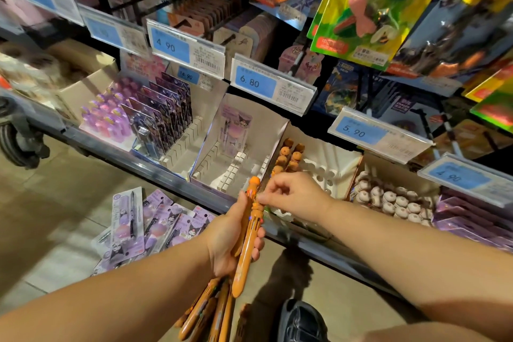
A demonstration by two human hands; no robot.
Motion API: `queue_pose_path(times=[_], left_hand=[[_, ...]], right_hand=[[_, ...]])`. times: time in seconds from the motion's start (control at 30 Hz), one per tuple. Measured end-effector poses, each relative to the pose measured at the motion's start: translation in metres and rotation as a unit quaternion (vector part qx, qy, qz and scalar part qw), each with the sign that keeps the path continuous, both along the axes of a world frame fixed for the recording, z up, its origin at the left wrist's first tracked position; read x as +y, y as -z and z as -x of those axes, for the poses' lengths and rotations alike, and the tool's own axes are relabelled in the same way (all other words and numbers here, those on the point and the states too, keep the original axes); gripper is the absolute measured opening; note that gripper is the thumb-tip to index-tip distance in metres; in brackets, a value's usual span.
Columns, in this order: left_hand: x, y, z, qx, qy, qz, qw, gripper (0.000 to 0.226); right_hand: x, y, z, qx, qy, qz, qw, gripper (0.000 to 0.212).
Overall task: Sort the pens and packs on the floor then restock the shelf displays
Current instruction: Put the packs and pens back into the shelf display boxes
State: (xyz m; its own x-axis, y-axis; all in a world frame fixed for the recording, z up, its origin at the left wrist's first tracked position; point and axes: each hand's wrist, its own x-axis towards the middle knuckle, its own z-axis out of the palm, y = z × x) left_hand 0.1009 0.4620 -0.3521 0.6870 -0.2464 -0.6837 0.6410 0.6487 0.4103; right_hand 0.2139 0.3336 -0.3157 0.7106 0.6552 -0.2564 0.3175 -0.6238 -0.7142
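The left hand (233,239), at lower centre of the frame, is closed around a bundle of orange pens (211,311); one pen (248,233) stands higher than the rest, its round orange cap pointing up toward the shelf edge, while the others fan down toward the bottom of the frame. The right hand (291,197), just right of centre, has its fingertips (262,198) pinched on the upper part of that raised pen, the other fingers curled in. Behind the hands, a white cardboard tray (333,166) with round holes sits on the shelf (144,166); a few brown-topped pens (288,158) stand at its left edge, and most holes are bare. To its left is a slotted tray (230,172) with a single purple pack (236,130) standing at the back; further left a tray holds a row of dark purple packs (161,116). At lower left, purple pen packs (144,228) lie scattered and overlapping on the floor (55,203). Blue price tags (255,83) line the rail above the trays; a dark shoe (299,322) shows at the bottom edge.
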Motion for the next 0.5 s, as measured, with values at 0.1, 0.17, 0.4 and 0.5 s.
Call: queue_pose_path(times=[0.1,0.17,0.4,0.5], left_hand=[[-0.003,-0.003,0.002,-0.002,-0.001,-0.006,1.0,0.064],[-0.004,-0.006,0.003,-0.006,0.001,-0.015,1.0,0.063],[-0.004,-0.011,0.004,-0.027,0.012,-0.036,0.999,0.051],[-0.005,-0.011,0.006,-0.025,0.026,-0.048,0.998,0.041]], right_hand=[[0.001,-0.002,0.002,0.026,0.044,0.015,0.999,0.024],[0.002,-0.006,0.004,0.046,0.046,0.045,0.997,0.025],[-0.001,-0.014,0.006,0.15,0.079,0.026,0.985,0.022],[-0.005,-0.012,0.001,0.189,0.151,-0.038,0.97,0.011]])
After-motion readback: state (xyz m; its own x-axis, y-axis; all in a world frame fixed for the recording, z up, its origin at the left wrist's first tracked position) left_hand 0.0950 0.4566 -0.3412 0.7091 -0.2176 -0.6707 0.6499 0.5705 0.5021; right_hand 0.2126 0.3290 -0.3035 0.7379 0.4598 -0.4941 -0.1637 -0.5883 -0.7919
